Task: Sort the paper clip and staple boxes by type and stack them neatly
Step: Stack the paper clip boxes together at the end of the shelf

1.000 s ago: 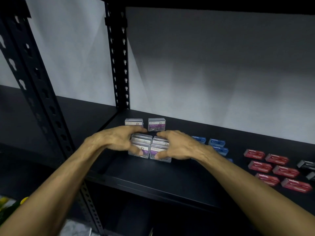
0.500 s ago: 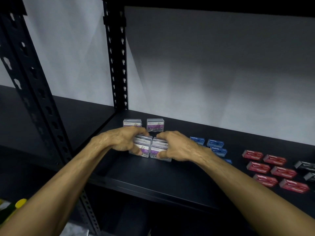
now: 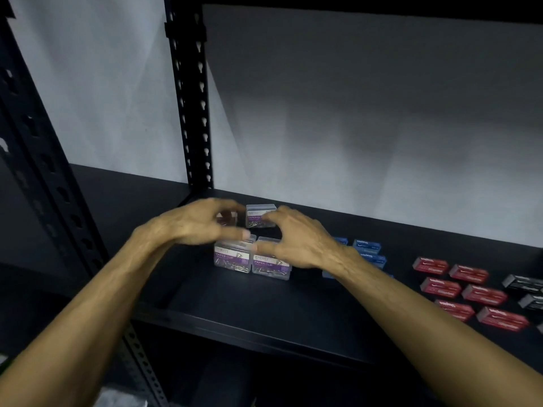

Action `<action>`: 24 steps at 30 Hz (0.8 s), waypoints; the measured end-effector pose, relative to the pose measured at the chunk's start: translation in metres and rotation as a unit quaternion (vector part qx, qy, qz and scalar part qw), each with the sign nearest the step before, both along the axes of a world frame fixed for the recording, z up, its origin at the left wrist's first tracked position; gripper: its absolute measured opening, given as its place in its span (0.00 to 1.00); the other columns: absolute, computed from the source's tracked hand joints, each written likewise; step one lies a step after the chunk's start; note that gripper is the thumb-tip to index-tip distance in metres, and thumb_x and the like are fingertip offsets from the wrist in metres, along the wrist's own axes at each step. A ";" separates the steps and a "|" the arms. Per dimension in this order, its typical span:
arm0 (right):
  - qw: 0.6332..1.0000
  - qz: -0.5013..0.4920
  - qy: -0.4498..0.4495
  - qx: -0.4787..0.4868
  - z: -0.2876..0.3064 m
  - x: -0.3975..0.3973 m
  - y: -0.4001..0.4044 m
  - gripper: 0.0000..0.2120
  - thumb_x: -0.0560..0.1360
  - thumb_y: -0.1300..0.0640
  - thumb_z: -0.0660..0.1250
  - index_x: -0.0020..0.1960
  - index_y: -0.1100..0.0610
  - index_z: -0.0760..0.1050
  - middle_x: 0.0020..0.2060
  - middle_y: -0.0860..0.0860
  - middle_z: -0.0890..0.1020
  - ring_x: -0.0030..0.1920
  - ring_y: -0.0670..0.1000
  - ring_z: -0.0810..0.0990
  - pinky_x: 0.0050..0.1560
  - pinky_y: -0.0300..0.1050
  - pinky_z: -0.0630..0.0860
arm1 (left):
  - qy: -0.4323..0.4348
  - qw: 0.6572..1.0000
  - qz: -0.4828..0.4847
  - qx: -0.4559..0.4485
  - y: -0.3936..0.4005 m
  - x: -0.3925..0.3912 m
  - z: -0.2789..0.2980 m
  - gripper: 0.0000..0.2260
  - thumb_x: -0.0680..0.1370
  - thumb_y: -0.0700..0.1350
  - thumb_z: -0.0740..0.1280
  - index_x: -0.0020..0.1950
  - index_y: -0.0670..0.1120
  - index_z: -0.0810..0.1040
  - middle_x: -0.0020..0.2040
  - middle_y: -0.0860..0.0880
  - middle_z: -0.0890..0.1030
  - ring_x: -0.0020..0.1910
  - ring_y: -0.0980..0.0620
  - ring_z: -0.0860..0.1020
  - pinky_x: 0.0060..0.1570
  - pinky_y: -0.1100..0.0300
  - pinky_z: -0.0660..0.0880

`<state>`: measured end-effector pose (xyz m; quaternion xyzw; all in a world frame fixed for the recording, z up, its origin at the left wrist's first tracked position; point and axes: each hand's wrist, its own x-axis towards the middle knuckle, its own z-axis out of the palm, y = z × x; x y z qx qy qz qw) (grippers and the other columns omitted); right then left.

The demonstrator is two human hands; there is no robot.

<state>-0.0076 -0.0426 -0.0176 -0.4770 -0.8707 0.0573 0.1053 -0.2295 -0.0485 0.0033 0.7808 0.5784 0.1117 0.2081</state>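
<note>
Left hand [image 3: 199, 223] is seen spread open, fingers curled loosely, hovering above the front-left clear box [image 3: 233, 257]; thumb tip looks to be at that box's top edge, contact cannot be told because of blur. Nothing is gripped. Right hand [image 3: 293, 239] is likewise open with fingers fanned, poised over the front-right clear box [image 3: 271, 265]; thumb is laid near its top-left edge, fingertips reach toward the rear clear box [image 3: 261, 215]. No firm hold is visible.

Two front boxes, marked PAPER CLIP with purple labels, are set side by side and touching, near the left end of the shelf [image 3: 264, 312], about midway between front and back edges. Behind them, nearer the back edge, one more clear box is visible, and another one [image 3: 226, 218] is partly hidden behind the left fingers.

Blue boxes [image 3: 367, 246] are lying just right of the right wrist, partly covered by the forearm. Red boxes [image 3: 467, 289] are spread flat in two rough columns toward the right end. Dark grey boxes [image 3: 523, 283] are seen at the far right edge. A black slotted upright [image 3: 191, 98] is standing at the shelf's back-left corner.
</note>
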 end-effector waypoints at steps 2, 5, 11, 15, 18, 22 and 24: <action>0.999 -0.010 0.038 0.011 0.003 -0.002 0.008 0.28 0.77 0.37 0.63 0.70 0.51 0.70 0.61 0.50 0.74 0.58 0.50 0.75 0.53 0.51 0.75 | -0.042 0.997 0.044 0.050 0.008 -0.003 0.003 0.26 0.76 0.62 0.66 0.72 0.55 0.71 0.66 0.51 0.77 0.60 0.52 0.76 0.56 0.57 0.72; 0.997 -0.018 0.068 0.010 0.006 -0.008 0.026 0.24 0.80 0.45 0.62 0.72 0.54 0.69 0.64 0.51 0.73 0.61 0.52 0.74 0.57 0.52 0.75 | -0.043 0.990 0.098 0.089 0.027 -0.007 -0.002 0.20 0.79 0.55 0.65 0.69 0.50 0.73 0.63 0.48 0.79 0.60 0.49 0.77 0.58 0.55 0.74; 0.999 -0.005 0.042 0.000 0.002 -0.023 0.058 0.19 0.83 0.56 0.57 0.74 0.56 0.68 0.70 0.54 0.71 0.66 0.54 0.69 0.64 0.54 0.71 | 0.032 0.989 0.123 0.074 0.050 -0.015 -0.020 0.17 0.80 0.54 0.65 0.67 0.53 0.75 0.63 0.51 0.80 0.60 0.50 0.78 0.61 0.50 0.75; 0.996 -0.018 0.069 -0.052 -0.005 -0.031 0.072 0.18 0.83 0.57 0.57 0.72 0.57 0.71 0.68 0.56 0.75 0.62 0.54 0.76 0.61 0.52 0.75 | 0.018 0.992 0.117 0.051 0.055 -0.018 -0.029 0.13 0.80 0.51 0.66 0.64 0.53 0.78 0.61 0.50 0.81 0.58 0.50 0.79 0.61 0.48 0.75; 0.991 -0.023 0.095 -0.094 -0.007 -0.032 0.075 0.17 0.83 0.58 0.58 0.71 0.57 0.72 0.66 0.55 0.77 0.60 0.53 0.78 0.62 0.49 0.75 | 0.016 0.993 0.105 0.053 0.058 -0.019 -0.027 0.14 0.80 0.50 0.67 0.66 0.51 0.78 0.62 0.51 0.81 0.59 0.50 0.79 0.62 0.50 0.75; 0.988 -0.022 0.116 -0.099 -0.008 -0.034 0.074 0.15 0.83 0.58 0.59 0.67 0.57 0.76 0.61 0.55 0.81 0.57 0.53 0.80 0.60 0.52 0.77 | 0.009 0.996 0.080 0.038 0.065 -0.016 -0.026 0.14 0.79 0.48 0.67 0.65 0.53 0.78 0.59 0.51 0.82 0.55 0.53 0.80 0.58 0.54 0.76; 0.987 -0.020 0.122 -0.106 -0.006 -0.032 0.073 0.15 0.83 0.58 0.59 0.67 0.57 0.77 0.60 0.55 0.82 0.55 0.53 0.80 0.59 0.53 0.77 | 0.012 0.997 0.074 0.034 0.068 -0.013 -0.027 0.14 0.79 0.48 0.67 0.65 0.53 0.78 0.57 0.52 0.83 0.53 0.54 0.80 0.55 0.57 0.75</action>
